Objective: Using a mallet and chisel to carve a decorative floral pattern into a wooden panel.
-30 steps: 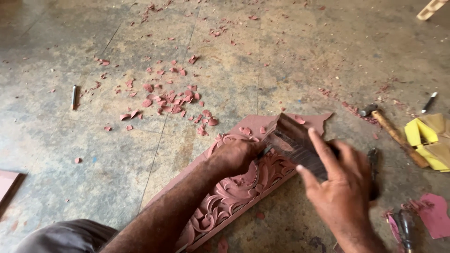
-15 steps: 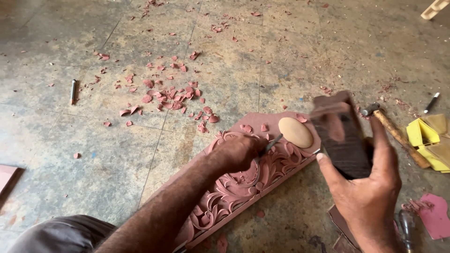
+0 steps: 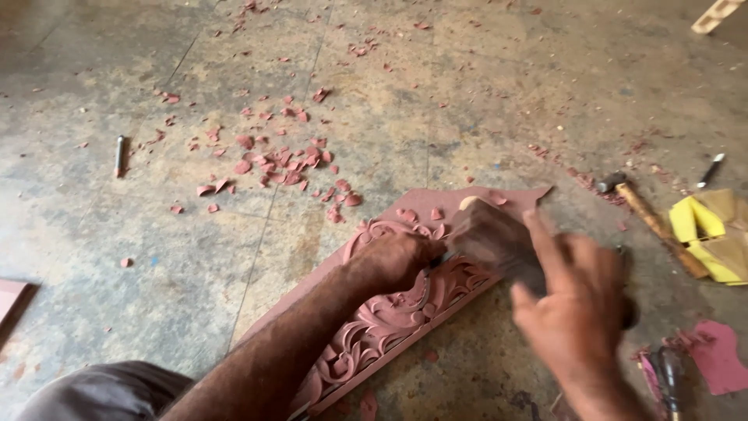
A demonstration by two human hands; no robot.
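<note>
A long reddish wooden panel (image 3: 405, 312) carved with leafy scrolls lies on the concrete floor. My left hand (image 3: 393, 261) rests on its carved middle, closed around a chisel whose metal shank (image 3: 441, 257) barely shows. My right hand (image 3: 580, 300) grips a dark wooden mallet block (image 3: 491, 238), blurred with motion, its head down right next to the chisel end by my left fist. The panel's uncarved far end (image 3: 499, 199) reaches up to the right.
Reddish wood chips (image 3: 280, 164) lie scattered left of the panel. A hammer (image 3: 647, 214) and folded yellow paper (image 3: 709, 234) lie at the right, a small chisel (image 3: 119, 154) at the left. More tools and a pink scrap (image 3: 717, 355) sit at lower right.
The mallet was down at the chisel, then lifted up and to the right, and now is swung back down onto the chisel end. My left hand stayed on the panel.
</note>
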